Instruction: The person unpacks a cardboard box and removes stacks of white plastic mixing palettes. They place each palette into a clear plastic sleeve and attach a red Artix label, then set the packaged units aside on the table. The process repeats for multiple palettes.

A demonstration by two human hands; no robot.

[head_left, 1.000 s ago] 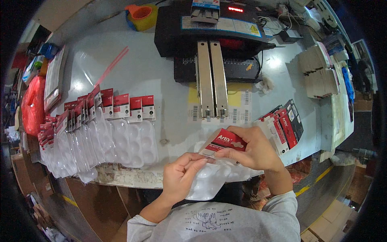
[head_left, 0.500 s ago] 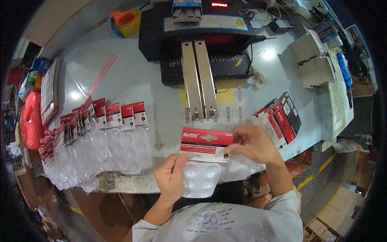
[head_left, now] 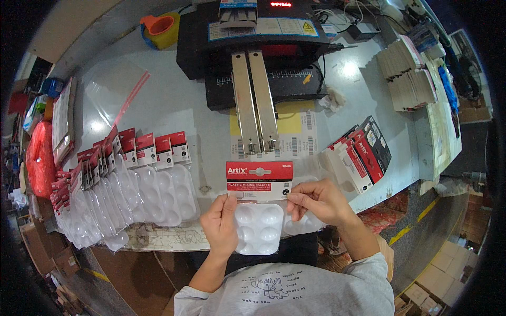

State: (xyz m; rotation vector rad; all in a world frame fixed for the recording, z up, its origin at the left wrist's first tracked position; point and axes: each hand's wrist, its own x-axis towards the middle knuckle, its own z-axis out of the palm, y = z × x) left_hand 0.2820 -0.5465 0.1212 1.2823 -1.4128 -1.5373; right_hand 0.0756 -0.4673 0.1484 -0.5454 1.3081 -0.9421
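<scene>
Grey tabletop point(head_left: 211, 142), left grip point(head_left: 219, 224) and right grip point(head_left: 319, 200) closed on header card point(head_left: 258, 183) at lower corners, white palette point(head_left: 258, 227) between them.

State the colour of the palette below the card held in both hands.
The palette is white; the head view shows it best.

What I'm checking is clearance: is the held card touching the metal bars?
Apart. The head view shows the held card ending short of the metal bars, with a narrow pale gap between them.
</scene>
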